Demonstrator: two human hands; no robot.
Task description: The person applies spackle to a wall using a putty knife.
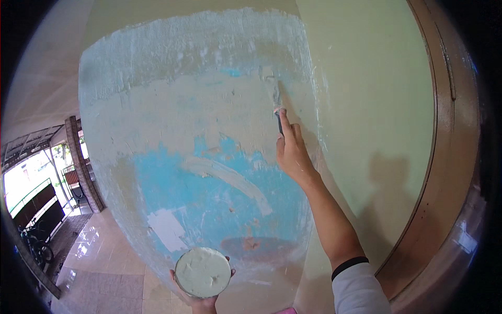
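Observation:
My right hand [294,149] is closed around the dark handle of a putty knife [274,93], with a finger stretched along it. The knife's smeared blade lies against the upper right of the wall patch [172,112]. Pale filler covers the patch's upper part, and bright blue paint shows below, crossed by a curved filler streak [235,180]. Low in front of the wall, my left hand [201,302] holds a round tub [203,273] of whitish-green filler from beneath, fingertips showing at its sides. The filler's surface is uneven.
A pale green wall [371,78] meets the patched one at a corner on the right, beside a brown wooden frame [457,131]. Glossy floor tiles [110,261] stretch at lower left. Beyond stand a brown post [83,165] and a parked motorcycle [39,243].

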